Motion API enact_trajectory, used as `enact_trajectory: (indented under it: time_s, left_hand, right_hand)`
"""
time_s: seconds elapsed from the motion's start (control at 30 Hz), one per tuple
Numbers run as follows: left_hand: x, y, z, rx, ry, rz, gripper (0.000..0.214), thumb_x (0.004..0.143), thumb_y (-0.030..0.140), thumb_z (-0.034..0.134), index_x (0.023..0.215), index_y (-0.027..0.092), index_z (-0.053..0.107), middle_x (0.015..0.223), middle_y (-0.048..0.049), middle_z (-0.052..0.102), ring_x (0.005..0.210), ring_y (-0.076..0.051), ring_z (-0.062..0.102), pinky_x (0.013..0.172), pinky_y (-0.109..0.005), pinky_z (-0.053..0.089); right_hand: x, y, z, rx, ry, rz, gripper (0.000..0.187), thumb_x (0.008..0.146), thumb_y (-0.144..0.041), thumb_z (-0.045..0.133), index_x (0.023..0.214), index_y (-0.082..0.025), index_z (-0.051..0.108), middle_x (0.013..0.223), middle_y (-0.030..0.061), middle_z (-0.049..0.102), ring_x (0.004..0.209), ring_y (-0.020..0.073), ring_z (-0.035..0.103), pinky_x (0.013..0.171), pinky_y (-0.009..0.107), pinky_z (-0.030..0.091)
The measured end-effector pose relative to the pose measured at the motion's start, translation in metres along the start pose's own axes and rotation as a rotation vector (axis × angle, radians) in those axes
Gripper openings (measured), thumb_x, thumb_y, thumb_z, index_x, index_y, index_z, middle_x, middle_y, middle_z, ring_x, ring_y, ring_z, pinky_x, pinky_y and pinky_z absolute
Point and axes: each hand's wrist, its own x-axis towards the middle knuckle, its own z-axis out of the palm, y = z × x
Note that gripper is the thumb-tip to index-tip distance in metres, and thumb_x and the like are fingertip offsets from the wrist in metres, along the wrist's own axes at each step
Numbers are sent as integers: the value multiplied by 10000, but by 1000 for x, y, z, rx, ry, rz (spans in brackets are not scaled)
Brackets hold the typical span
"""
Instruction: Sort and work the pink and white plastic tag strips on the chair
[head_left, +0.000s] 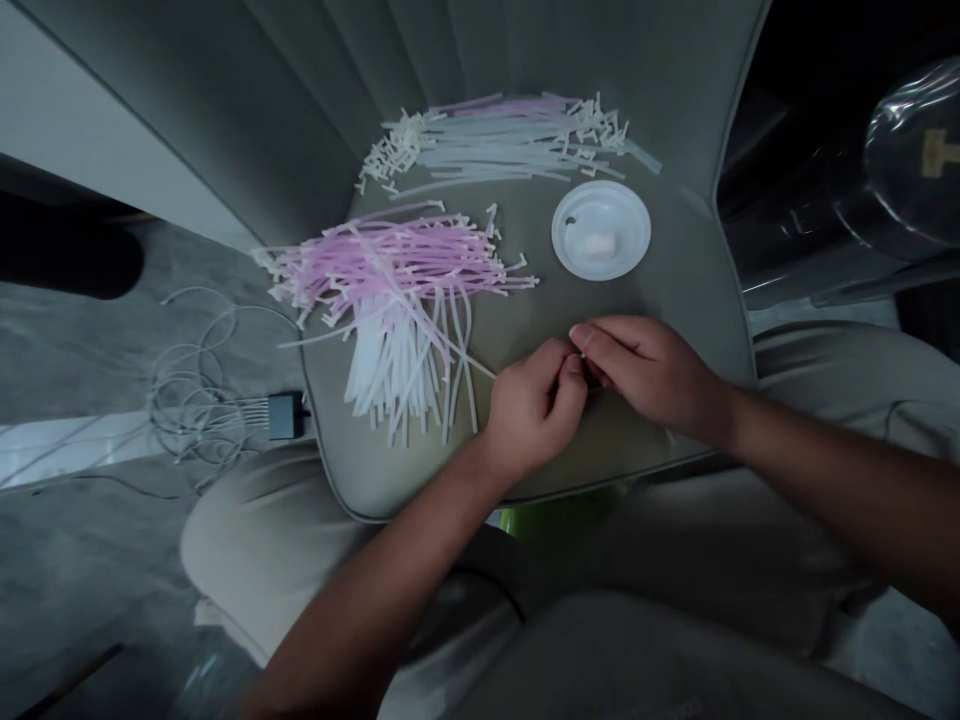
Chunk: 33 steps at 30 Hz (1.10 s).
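My left hand (536, 405) is closed in a pinch over the front part of a grey chair seat. A thin, pale plastic tube (480, 368) runs up to its edge and seems to pass into the fist. Against its thumb, my right hand (649, 375) pinches too; a tiny white bit shows between the fingertips, mostly hidden. Left of the hands lies a bundle of pink tubes (405, 255) with small white ends, above loose white tubes (397, 370). A white plastic dish (637, 250) holding a small white block (600, 244) sits beyond my right hand.
More pale tubes with white end pieces (495, 145) are heaped at the back of the chair seat (652, 300). On the floor to the left, a black box (285, 415) trails coiled cables (199, 390). A shiny dark cylinder (832, 210) stands at the right.
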Motion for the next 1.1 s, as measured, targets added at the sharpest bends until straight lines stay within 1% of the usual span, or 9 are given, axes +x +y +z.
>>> enact_trajectory:
  time_s: [0.13, 0.4, 0.53, 0.8, 1.1]
  left_hand:
    - [-1, 0, 0, 18, -8, -1, 283, 972, 288, 407, 710, 198, 462, 605, 23, 514, 555, -97, 461, 532, -263, 318]
    - [0, 1, -1, 7, -20, -24, 292, 975, 292, 403, 703, 197, 453, 604, 25, 492, 560, -98, 452, 531, -268, 320]
    - [0, 1, -1, 5, -15, -25, 296, 979, 305, 398, 709, 200, 460, 604, 25, 493, 561, -100, 452, 528, -267, 323]
    - [0, -1, 0, 0, -1, -19, 280, 974, 285, 409, 713, 199, 461, 614, 24, 515, 568, -101, 464, 539, -266, 315]
    - [1, 0, 1, 0, 5, -41, 286, 973, 298, 400, 715, 198, 476, 622, 20, 528, 579, -107, 472, 555, -256, 318]
  right_hand:
    - [-3, 0, -2, -45, -31, -13, 408, 976, -373, 449, 610, -194, 417, 580, -30, 413, 574, 105, 367, 549, 284, 290]
    - [-1, 0, -3, -35, -41, 8, 405, 973, -364, 450, 607, -192, 429, 582, -28, 426, 576, 105, 384, 554, 283, 302]
    - [-1, 0, -3, -30, -34, 11, 413, 974, -378, 451, 606, -193, 421, 586, -27, 420, 580, 106, 382, 556, 282, 302]
    - [0, 2, -1, -11, -20, -30, 410, 981, -395, 442, 626, -190, 438, 603, -33, 419, 587, 102, 377, 574, 279, 304]
    - [2, 2, -1, 18, -13, -9, 436, 971, -449, 448, 622, -187, 442, 596, -39, 406, 581, 98, 372, 551, 273, 293]
